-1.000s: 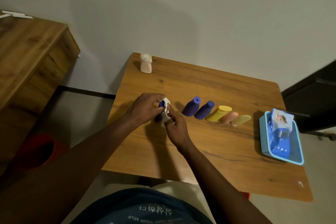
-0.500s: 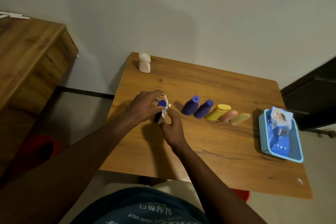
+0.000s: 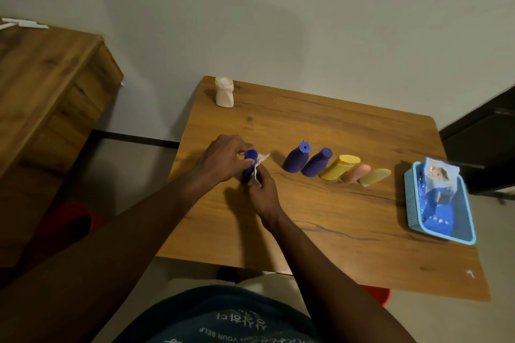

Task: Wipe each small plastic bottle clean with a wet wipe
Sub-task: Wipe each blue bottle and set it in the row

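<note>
On the wooden table [image 3: 320, 220], with the turquoise basket [image 3: 409, 203] and its wipe pack [image 3: 440, 178] at our far right, five bottles [image 3: 317, 162] stand in a row between basket and hands. They all lean the same way, and we judge them not yet wiped. A white bottle [image 3: 224, 92] stands alone at the far left corner.

Our left hand [image 3: 223, 157] curls round the blue bottle [image 3: 249, 160], left of the row. Our right hand [image 3: 264, 192] pinches the wet wipe [image 3: 261, 159] against its side.

To do this well, we should hold the body firm, turn it inside the wipe, and cover shoulder, cap and base.

The bottle's long axis runs near-upright, with the cap up and away from us. We cannot tell whether its base touches the table.
</note>
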`<state>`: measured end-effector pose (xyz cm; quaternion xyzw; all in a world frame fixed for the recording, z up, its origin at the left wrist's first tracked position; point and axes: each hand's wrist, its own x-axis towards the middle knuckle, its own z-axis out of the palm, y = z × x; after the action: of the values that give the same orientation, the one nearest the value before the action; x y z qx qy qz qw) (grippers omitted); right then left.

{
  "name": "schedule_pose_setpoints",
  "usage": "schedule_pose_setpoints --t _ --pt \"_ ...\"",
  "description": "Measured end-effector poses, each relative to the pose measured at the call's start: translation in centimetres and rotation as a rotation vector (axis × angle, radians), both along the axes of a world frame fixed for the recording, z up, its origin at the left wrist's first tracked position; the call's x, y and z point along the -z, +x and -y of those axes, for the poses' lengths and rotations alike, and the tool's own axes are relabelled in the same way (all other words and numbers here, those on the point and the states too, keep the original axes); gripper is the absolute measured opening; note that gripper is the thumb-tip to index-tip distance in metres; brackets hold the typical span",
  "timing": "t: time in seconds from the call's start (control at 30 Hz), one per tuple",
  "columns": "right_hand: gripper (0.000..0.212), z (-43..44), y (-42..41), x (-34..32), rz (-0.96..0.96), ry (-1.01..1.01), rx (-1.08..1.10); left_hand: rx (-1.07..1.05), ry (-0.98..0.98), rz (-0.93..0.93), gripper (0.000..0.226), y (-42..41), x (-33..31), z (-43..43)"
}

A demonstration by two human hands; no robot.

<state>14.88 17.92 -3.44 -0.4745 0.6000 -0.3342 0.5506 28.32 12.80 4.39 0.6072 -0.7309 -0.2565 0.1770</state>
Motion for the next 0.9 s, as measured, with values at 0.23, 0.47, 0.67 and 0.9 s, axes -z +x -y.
schedule_pose_setpoints --t 0.23,0.47,0.67,0.9 --pt "0.062 1.8 2.0 -2.0 0.075 -0.114 0.086 0.047 -0.02 0.004 0.036 0.3 -0.4 0.4" --pt "0.076 -2.4 3.1 -2.2 0.063 -0.147 0.053 -0.002 0.028 -0.047 0.036 0.2 -0.5 0.8" --pt "0.077 -0.6 3.1 -1.7 0.038 -0.153 0.049 -0.026 0.052 -0.035 0.031 -0.3 -1.0 1.1" --pt "0.068 -0.5 2.3 -1.6 -0.051 -0.095 -0.005 -0.056 0.075 -0.04 0.035 -0.3 -0.9 1.1"
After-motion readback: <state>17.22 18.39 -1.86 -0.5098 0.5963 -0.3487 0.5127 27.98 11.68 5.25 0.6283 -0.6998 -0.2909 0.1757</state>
